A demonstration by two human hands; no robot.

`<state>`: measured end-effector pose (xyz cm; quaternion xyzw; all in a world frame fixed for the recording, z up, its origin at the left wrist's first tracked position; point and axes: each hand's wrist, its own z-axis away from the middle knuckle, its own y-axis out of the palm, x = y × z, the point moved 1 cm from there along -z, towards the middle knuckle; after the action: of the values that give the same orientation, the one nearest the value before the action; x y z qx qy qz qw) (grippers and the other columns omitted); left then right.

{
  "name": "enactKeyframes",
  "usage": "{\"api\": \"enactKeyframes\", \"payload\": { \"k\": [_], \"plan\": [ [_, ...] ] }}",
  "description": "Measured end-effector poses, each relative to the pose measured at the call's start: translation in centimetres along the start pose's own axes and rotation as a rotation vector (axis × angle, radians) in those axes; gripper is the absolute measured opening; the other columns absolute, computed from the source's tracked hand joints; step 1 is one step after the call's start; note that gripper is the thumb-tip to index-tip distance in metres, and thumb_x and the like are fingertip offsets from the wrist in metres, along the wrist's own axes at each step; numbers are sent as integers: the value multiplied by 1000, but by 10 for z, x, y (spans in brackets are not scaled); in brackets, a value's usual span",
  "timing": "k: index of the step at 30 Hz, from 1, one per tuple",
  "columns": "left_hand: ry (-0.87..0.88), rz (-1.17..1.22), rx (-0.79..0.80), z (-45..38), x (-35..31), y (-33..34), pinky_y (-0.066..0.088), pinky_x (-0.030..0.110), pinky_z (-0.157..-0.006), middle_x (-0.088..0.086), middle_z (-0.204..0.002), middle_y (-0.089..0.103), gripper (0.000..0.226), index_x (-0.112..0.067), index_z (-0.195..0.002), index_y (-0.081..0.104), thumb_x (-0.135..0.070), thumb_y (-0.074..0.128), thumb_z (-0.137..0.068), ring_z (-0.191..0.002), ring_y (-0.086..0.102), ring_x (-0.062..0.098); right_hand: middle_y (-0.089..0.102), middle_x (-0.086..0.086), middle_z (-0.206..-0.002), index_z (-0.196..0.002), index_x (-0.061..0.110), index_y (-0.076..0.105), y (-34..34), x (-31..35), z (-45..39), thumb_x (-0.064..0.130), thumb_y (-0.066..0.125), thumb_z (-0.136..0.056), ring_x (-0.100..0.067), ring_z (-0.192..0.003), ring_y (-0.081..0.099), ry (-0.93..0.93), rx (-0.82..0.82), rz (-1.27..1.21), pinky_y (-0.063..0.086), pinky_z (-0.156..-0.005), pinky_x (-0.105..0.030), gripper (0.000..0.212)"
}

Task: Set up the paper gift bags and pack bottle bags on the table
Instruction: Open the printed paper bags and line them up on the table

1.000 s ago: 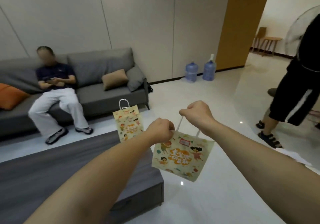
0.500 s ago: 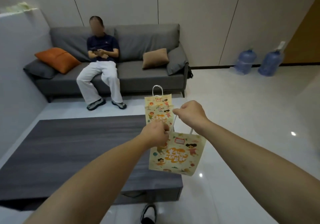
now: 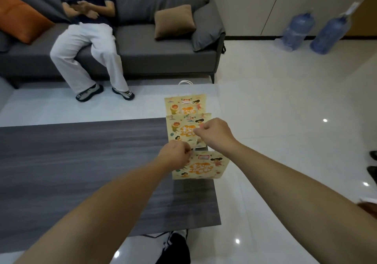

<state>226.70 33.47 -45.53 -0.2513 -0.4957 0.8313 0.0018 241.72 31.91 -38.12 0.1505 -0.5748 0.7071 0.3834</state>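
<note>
Paper gift bag (image 3: 201, 167), flat and printed, hangs by white handles pinched in both hands' fingers (image 3: 186, 151).

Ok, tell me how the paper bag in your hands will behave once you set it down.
The bag is probably very light: it hangs from thin handles pinched by both hands. Likely tippy if nudged, since it looks flat and empty. Two bags behind it stand upright, though.

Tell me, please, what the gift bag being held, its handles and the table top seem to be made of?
The held gift bag: matte printed paper, by its flat, creased panel. Its handles, which the left hand and right hand pinch: thin white cord, probably twisted paper. The table top: dark grey, streaked like wood grain, low sheen, perhaps laminate or veneer; I cannot tell which.
</note>
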Motion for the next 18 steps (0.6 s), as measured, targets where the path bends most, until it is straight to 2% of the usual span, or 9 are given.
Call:
{"api": "enactKeyframes", "payload": {
  "k": [1, 3, 6, 10, 14, 16, 18],
  "plan": [
    [-12, 26, 2, -9, 6, 2, 52, 31, -72, 3, -107, 71, 25, -21, -112, 70, -32, 51, -101, -90, 65, 21, 60, -16, -63, -51, 11, 44, 6, 1, -11, 38, 68, -91, -26, -66, 62, 7, 7, 17, 46, -61, -37, 53],
    [-36, 49, 8, -26, 18, 5, 52, 35, -82, 8, -117, 69, 29, -18, -122, 65, -31, 52, -100, -105, 63, 28, 55, -11, -60, -55, 8, 51, 16, 3, -30, 41, 67, -92, -21, -59, 55, 16, 44, 71, 38, -54, -32, 52],
    [-67, 33, 46, -48, 34, 10, 47, 38, -94, 11, -134, 60, 43, -17, -138, 56, -31, 57, -97, -124, 55, 30, 65, -10, -68, -69, 2, 66, 33, 1, -54, 43, 66, -91, -23, -69, 64, 38, 126, 167, 42, -58, -31, 47],
    [-54, 28, 81, -66, 53, 18, 46, 39, -94, 14, -133, 59, 45, -17, -139, 51, -32, 58, -97, -123, 54, 31, 70, -5, -81, -86, 5, 71, 49, 0, -77, 40, 66, -92, -17, -71, 63, 47, 147, 197, 42, -57, -28, 36],
    [-60, 32, 75, -75, 62, 20, 46, 38, -90, 15, -128, 59, 44, -16, -137, 50, -31, 59, -97, -120, 54, 34, 67, -5, -98, -104, 9, 70, 60, 2, -90, 32, 64, -94, -24, -92, 63, 46, 144, 183, 42, -67, -29, 26],
    [-61, 37, 66, -77, 64, 21, 47, 39, -90, 16, -127, 60, 43, -15, -136, 50, -32, 59, -97, -118, 55, 35, 63, -3, -94, -95, 12, 69, 66, 2, -93, 29, 63, -93, -26, -94, 63, 45, 136, 161, 47, -69, -31, 18],
    [-65, 37, 64, -77, 65, 21, 48, 41, -91, 17, -126, 60, 42, -14, -134, 50, -32, 58, -97, -118, 55, 35, 66, -3, -89, -85, 11, 67, 70, 4, -94, 25, 62, -92, -27, -88, 65, 49, 139, 129, 58, -73, -40, 18]
  ]
}}
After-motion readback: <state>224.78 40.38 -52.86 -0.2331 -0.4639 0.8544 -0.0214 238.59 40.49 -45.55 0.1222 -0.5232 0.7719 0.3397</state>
